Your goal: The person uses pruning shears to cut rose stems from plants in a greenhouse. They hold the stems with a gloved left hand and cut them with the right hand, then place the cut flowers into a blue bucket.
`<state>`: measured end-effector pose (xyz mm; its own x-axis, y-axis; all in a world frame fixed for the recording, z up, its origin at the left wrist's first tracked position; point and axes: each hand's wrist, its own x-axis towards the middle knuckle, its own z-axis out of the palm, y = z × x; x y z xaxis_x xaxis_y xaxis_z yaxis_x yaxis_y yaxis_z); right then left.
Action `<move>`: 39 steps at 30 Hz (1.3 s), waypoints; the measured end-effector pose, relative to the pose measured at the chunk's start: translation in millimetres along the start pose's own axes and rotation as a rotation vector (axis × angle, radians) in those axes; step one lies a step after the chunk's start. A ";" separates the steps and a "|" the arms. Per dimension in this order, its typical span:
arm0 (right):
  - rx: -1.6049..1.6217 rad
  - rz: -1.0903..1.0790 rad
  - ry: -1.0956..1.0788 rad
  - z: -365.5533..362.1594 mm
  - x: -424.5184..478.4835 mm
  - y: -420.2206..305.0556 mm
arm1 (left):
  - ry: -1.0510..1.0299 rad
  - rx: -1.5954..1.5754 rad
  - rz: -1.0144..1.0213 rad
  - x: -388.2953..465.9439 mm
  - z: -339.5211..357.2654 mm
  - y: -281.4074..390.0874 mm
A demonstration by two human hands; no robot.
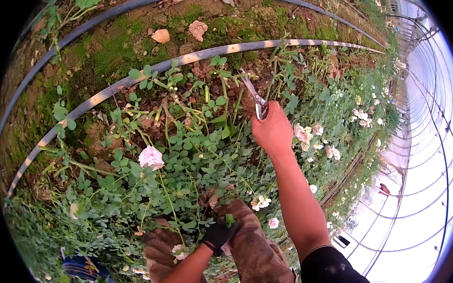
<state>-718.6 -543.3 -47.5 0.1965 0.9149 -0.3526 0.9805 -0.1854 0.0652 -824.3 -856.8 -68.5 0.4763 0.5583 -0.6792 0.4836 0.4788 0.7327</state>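
My bare right hand is closed around the handles of metal pruning scissors, whose blades point up and left among cut rose stems. Low in the view, between my knees, is my left hand in a black glove. Its fingers are curled by a green leaf and leafy rose stems; how firmly they grip a stem is hidden. A pale pink rose stands above and left of the glove. Cream blooms lie right of the glove, beside my trouser leg.
Two dark irrigation hoses, one with pale bands, curve across mossy soil. Two stones lie between them. Dense rose bushes with pale flowers stretch right under a plastic greenhouse roof. A blue striped object sits lower left.
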 end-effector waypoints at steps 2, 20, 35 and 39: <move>0.005 0.025 0.002 -5.7 2.1 -6.1 | -0.022 0.001 0.006 2.1 -0.1 1.1; -0.147 0.267 -0.164 -49.4 56.6 84.2 | 0.072 -0.254 0.032 22.5 28.7 -4.1; -0.086 0.201 0.119 -27.8 51.2 91.6 | 0.040 -0.229 -0.014 28.3 18.8 12.9; -0.127 0.111 0.167 -20.2 67.4 89.2 | -0.079 -0.094 0.055 25.0 22.5 2.1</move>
<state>-617.8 -491.0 -46.6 0.2905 0.9402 -0.1777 0.9437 -0.2508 0.2159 -794.9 -857.0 -84.9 0.5586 0.5320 -0.6364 0.3859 0.5124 0.7671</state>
